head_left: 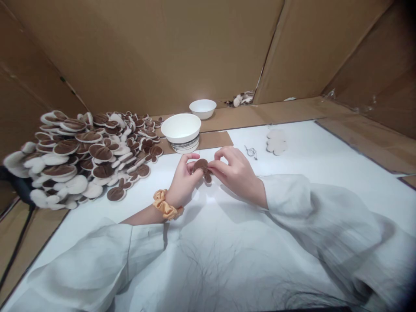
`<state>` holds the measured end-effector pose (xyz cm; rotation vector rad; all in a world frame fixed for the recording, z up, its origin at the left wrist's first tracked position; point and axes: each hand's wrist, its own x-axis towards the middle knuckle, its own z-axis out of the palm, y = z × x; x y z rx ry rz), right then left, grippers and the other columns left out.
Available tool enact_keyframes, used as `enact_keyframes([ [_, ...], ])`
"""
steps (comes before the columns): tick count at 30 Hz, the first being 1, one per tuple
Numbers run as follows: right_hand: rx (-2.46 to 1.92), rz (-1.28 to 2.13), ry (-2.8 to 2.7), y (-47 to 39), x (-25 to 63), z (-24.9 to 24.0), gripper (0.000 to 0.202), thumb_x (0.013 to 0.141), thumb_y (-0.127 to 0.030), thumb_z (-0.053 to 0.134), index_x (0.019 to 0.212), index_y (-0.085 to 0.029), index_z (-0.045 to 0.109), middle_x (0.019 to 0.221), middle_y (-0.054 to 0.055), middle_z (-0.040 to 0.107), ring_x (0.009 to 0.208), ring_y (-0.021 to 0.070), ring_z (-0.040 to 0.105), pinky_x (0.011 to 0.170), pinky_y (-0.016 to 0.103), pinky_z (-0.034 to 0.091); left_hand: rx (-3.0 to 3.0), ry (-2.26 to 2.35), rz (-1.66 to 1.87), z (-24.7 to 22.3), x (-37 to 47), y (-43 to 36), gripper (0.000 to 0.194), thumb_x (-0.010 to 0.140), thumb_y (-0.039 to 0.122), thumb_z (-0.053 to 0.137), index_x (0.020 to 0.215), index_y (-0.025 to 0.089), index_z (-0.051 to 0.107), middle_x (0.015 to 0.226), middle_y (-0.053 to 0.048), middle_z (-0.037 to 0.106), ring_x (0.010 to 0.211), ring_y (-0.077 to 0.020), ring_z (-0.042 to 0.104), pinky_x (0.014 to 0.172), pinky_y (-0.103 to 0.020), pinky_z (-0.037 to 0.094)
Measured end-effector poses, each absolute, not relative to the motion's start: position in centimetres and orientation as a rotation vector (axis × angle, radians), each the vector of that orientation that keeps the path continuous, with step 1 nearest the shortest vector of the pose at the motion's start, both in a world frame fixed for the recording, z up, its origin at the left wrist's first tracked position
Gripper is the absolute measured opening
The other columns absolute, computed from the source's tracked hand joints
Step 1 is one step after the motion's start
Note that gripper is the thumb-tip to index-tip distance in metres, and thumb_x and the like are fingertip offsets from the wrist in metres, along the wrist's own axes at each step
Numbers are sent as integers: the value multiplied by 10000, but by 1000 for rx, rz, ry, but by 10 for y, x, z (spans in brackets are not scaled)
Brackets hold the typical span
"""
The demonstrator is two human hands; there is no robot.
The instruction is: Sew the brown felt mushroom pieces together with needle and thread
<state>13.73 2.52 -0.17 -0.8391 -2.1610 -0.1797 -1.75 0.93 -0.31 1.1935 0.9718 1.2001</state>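
A small brown plush patch [200,164] with a round part and ear-like lobes is held over the white table in front of me. My left hand [186,178] grips it between thumb and fingers; an orange scrunchie [166,204] circles that wrist. Thumb and forefinger of my right hand [232,173] are pinched together at the patch's right edge. Whether they hold the edge itself or something tiny there, I cannot make out. Just beyond the hands stands a white paper bowl [181,130] with dark thread-like lines around its lower side.
A big heap of brown and white plush patches [102,151] covers the left side. Behind stands a smaller white bowl [203,108]. Dark tangled thread [251,151] and several pale patches [276,142] lie right. Cardboard walls [162,52] enclose the table; a black cable [17,242] runs at left.
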Motion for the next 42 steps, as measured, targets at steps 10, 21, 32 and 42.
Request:
enact_keyframes([
  [10, -770, -89, -2244, 25, 137, 0, 164, 849, -143, 461, 730, -158, 573, 805, 86, 526, 756, 182, 461, 658, 318, 408, 1195, 947, 1167, -4, -18, 7, 319, 699, 97, 520, 958, 196, 362, 601, 49, 598, 486, -118, 569, 525, -235, 408],
  [21, -678, -113, -2238, 28, 135, 0, 148, 795, -87, 441, 689, -168, 505, 773, 83, 497, 742, 187, 457, 627, 311, 425, 1214, 931, 1143, -2, -17, 7, 359, 673, 89, 525, 977, 183, 359, 588, 57, 583, 482, -108, 552, 533, -247, 438],
  [32, -708, -281, -2125, 28, 139, -2, 120, 827, -153, 507, 723, -171, 565, 780, 69, 549, 772, 179, 499, 654, 313, 405, 1162, 970, 1197, -4, -20, 12, 346, 672, 108, 573, 953, 184, 385, 681, 35, 616, 526, -105, 571, 554, -247, 436],
  [42, -750, -66, -2149, 25, 136, -3, 134, 823, -123, 502, 724, -150, 587, 782, 77, 547, 752, 172, 499, 653, 300, 432, 1101, 905, 1153, -6, -19, 7, 354, 684, 136, 576, 969, 182, 370, 636, 21, 618, 490, -128, 572, 521, -259, 426],
])
